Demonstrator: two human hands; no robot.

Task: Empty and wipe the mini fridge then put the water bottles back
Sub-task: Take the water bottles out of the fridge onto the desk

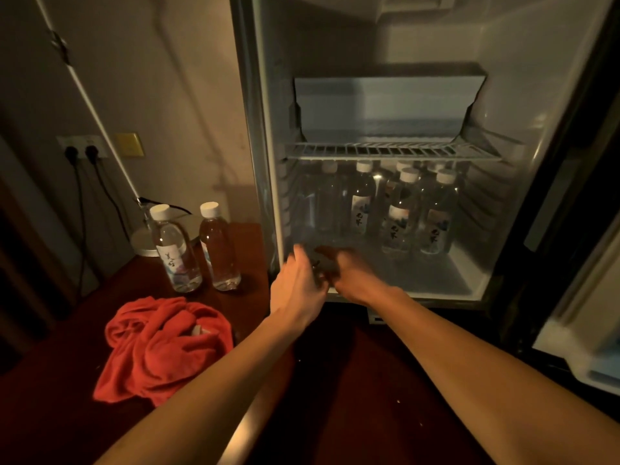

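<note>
The mini fridge (436,290) stands open, with several white-capped water bottles (399,216) upright on its floor under the wire shelf (392,151). My left hand (298,280) and my right hand (352,273) are close together at the front left of the fridge floor. They are cupped around the base of a blurred clear water bottle (305,213). Two more water bottles (176,250) (218,246) stand on the dark floor to the left of the fridge. A crumpled red cloth (164,347) lies in front of them.
The fridge door (583,330) hangs open at the right. A round white lamp base (144,243) sits behind the two outer bottles. Two black plugs (80,152) sit in a wall socket, with their cords running down the wall at the left.
</note>
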